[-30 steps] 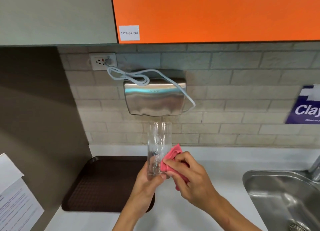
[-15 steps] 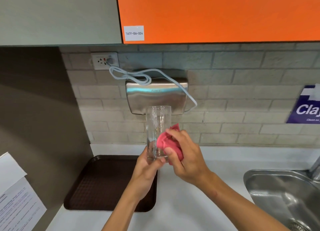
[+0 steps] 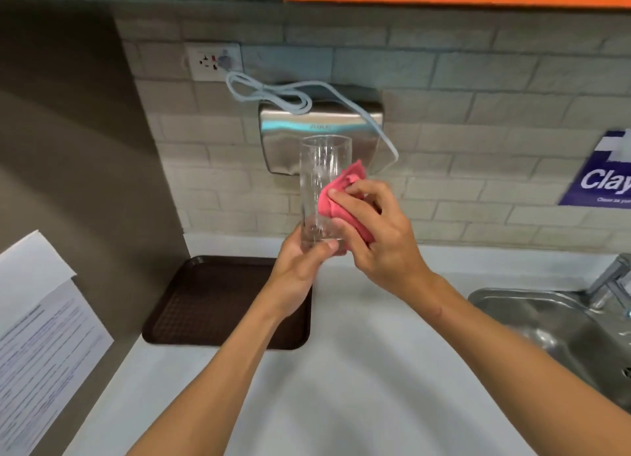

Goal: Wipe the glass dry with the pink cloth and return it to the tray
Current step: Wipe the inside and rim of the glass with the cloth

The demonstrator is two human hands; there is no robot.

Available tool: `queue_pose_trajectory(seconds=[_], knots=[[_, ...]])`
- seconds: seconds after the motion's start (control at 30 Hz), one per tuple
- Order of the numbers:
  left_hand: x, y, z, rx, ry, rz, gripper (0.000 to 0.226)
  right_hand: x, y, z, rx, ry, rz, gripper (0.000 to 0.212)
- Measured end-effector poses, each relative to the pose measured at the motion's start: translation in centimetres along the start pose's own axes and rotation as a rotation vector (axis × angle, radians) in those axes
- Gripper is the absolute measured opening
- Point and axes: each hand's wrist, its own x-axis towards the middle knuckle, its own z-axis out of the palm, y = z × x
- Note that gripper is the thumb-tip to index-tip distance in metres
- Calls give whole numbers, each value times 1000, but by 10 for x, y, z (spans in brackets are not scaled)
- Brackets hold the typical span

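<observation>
glass [image 3: 319, 189]: upright, above the counter, our left hand [image 3: 300, 268] gripping its base
cloth [image 3: 341, 199]: pressed to glass's right side, our right hand [image 3: 379, 237] fingers clutching it
tray [image 3: 218, 302]: near left, below

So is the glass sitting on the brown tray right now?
No, the glass is held up in the air by the left hand, above the tray.

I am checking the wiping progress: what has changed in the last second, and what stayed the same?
The right hand slid the pink cloth higher up the side of the glass. Nothing was let go. The left hand still grips the upright glass at its base, above the tray, which stays bare.
</observation>
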Motion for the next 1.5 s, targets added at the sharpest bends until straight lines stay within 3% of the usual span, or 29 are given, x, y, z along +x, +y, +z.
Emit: queue_pose_trajectory(seconds=[0.2,0.4,0.6,0.7,0.83,0.93,1.07,1.23,1.4,1.5], knots=[[-25,3,-2,60,64,-38,60,-20,-24,-18,-128,-92,-211,22],[-48,0,24,135,104,-17,70,33,-25,-43,-219,-39,-122,33],[-57,3,23,142,143,26,51,-3,-44,-54,-186,-336,-214,30],[-61,4,23,141,136,21,53,-7,-47,-63,-212,-452,-263,28],[-64,6,30,157,136,13,71,26,-38,-70,-271,-278,-233,27],[-63,6,34,174,133,11,68,38,-39,-68,-273,-175,-153,23],[-60,7,34,209,148,53,49,7,-58,-54,-195,-267,-184,22],[-67,3,32,212,108,67,48,-19,-55,-51,-133,-295,-129,24],[-67,-1,41,209,115,38,52,18,-44,-52,-164,-20,-42,23],[-66,-4,44,234,104,46,48,30,-43,-50,-195,18,-12,20]])
